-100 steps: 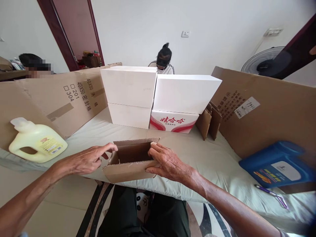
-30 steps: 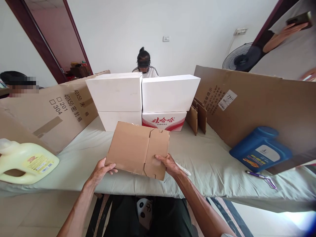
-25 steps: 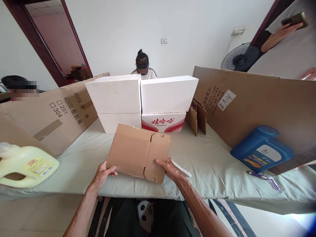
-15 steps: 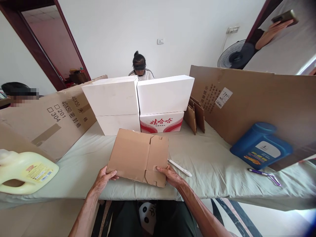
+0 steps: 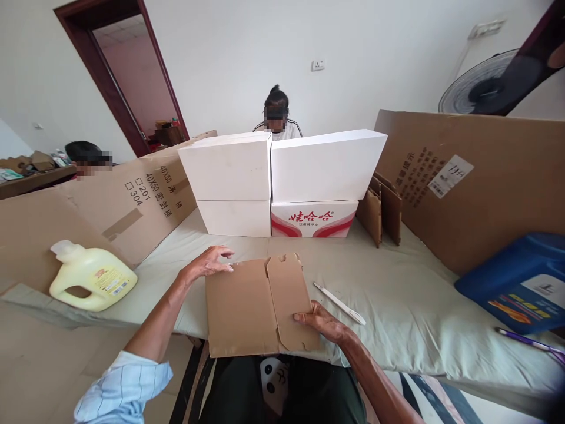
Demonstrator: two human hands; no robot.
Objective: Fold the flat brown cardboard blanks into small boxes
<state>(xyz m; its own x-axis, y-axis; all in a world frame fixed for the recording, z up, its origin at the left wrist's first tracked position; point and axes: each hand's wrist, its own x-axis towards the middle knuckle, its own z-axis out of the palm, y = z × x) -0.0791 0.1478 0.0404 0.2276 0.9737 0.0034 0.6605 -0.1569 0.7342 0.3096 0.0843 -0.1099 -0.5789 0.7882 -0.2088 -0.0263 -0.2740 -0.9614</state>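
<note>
A small brown cardboard box [image 5: 256, 306] lies flattened on the pale green table cloth [image 5: 397, 294], right at the near edge. My left hand [image 5: 207, 264] rests on its far left corner with the fingers stretched out. My right hand [image 5: 320, 321] presses on the box's near right flap, fingers laid over the cardboard. A white pen-like tool [image 5: 339, 303] lies on the cloth just right of the box, untouched.
White boxes [image 5: 282, 171] are stacked at the back, one with red print. Big cardboard sheets [image 5: 477, 182] lean on the left and right. A cream jug [image 5: 92, 284] lies left, a blue jug [image 5: 521, 282] right. A person sits behind the boxes.
The box, held tilted up in both hands before, now lies flat on the table. My left hand has moved from its near left edge to its far left corner.
</note>
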